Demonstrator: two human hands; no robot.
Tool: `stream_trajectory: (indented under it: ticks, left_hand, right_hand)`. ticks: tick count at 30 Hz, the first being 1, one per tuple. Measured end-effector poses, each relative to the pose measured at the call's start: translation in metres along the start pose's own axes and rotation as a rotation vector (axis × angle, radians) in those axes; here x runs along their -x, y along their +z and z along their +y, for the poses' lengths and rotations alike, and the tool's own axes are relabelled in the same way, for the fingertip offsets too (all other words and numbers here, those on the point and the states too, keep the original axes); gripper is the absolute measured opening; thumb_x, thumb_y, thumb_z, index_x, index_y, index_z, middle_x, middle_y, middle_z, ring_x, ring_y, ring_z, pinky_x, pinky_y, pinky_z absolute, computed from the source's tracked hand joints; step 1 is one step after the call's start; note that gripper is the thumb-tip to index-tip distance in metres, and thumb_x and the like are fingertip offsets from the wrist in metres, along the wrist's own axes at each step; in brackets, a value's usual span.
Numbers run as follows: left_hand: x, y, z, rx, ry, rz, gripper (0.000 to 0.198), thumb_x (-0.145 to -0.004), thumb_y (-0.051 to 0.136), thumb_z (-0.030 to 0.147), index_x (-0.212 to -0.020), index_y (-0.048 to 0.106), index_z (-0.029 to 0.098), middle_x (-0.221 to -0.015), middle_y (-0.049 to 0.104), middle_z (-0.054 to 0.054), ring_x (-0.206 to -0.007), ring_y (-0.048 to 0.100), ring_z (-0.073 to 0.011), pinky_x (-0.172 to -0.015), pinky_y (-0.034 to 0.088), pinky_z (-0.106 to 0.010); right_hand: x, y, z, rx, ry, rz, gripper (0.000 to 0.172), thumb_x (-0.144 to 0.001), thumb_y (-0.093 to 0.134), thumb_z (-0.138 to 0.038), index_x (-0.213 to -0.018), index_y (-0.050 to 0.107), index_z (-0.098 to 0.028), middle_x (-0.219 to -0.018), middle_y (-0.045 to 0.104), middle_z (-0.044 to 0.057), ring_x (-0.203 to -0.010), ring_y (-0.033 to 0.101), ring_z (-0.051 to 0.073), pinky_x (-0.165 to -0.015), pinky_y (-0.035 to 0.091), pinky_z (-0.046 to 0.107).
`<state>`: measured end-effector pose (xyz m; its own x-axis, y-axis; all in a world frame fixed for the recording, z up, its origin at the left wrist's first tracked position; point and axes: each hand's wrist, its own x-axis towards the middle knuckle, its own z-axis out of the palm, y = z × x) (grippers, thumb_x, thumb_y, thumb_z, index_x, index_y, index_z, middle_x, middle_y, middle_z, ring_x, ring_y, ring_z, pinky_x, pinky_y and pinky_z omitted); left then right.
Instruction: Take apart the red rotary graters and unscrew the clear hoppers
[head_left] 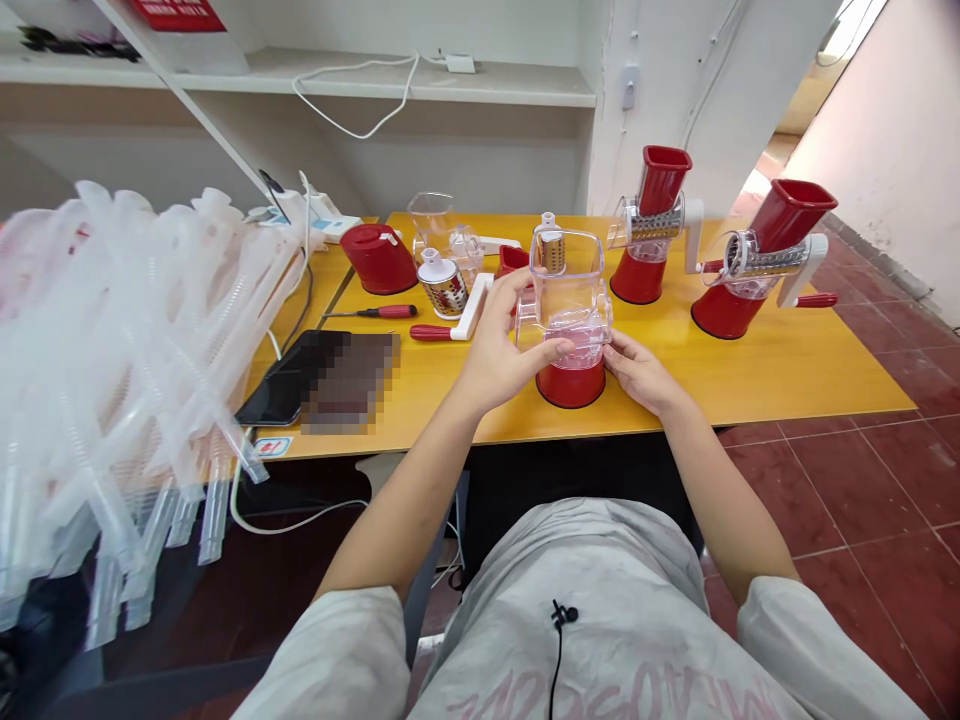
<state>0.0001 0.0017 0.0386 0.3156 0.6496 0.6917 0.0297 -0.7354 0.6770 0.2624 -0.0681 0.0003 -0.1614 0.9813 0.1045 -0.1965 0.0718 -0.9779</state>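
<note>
From my end on the head cam: L side first, left hand (491, 355) has its fingers wrapped round a clear grater housing (568, 275), thumb across the front. Right hand (641, 375) has its fingers up against the lower R side, near where the housing meets the red base (571, 385); can't tell if they're gripping or just touching. Housing's upright w/ base under it, at the near edge of the table (795, 385), mid-frame. I can see thru the square hopper on top.

Two built-up graters stand to the R, the far grater (651, 225) and the near grater (765, 255). Each has a metal drum inside its clear housing, a red pusher in the hopper & a crank on the side.

L of the hands: loose patterned drum (444, 288) w/ white end, just beside a white crank handle (469, 312) w/ red grip. Another drum (552, 250) sits behind the held housing. Spare clear housing (433, 222) at the back, near a red part (379, 258). Screwdriver (386, 312) lies in front of that. Big pile of clear plastic tubes (127, 360) far L.
</note>
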Motion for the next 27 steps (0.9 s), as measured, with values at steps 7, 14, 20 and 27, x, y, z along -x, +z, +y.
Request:
stream_trajectory:
  ticks: [7,14,20,27]
  left_hand:
    - [-0.002,0.011,-0.013,0.143,-0.056,0.031,0.093,-0.089,0.103,0.08,-0.157,0.066,0.027,-0.166,0.072,-0.018,-0.155,0.075,-0.0408,-0.132,0.065,-0.058]
    - [0.005,0.026,-0.002,0.081,-0.031,0.201,0.088,-0.089,0.1,0.084,-0.148,0.071,0.026,-0.15,0.076,-0.014,-0.144,0.077,-0.0366,-0.128,0.064,-0.055]
    - [0.012,0.04,0.022,0.037,-0.076,0.301,0.089,-0.09,0.099,0.085,-0.152,0.068,0.029,-0.147,0.073,-0.011,-0.141,0.075,-0.036,-0.128,0.061,-0.057]
    - [0.023,0.052,0.033,-0.11,-0.13,0.309,0.091,-0.098,0.093,0.084,-0.165,0.052,0.038,-0.165,0.058,-0.012,-0.156,0.063,-0.0363,-0.135,0.054,-0.059]
  right_hand:
    - [-0.002,-0.006,-0.01,-0.014,0.059,-0.051,0.044,-0.114,0.084,-0.045,-0.151,0.079,-0.021,-0.168,0.074,0.015,-0.157,0.071,0.033,-0.138,0.06,0.063]
    - [-0.003,-0.005,-0.006,-0.037,0.087,-0.028,0.045,-0.115,0.083,-0.049,-0.15,0.079,-0.02,-0.165,0.075,0.015,-0.153,0.074,0.032,-0.134,0.063,0.061]
    - [-0.002,-0.003,-0.004,-0.042,0.091,-0.021,0.045,-0.115,0.084,-0.047,-0.15,0.078,-0.02,-0.163,0.075,0.015,-0.15,0.075,0.032,-0.13,0.066,0.06]
    - [0.0,-0.002,-0.007,-0.042,0.104,-0.021,0.045,-0.115,0.084,-0.047,-0.15,0.078,-0.02,-0.163,0.075,0.015,-0.15,0.075,0.032,-0.131,0.066,0.06]
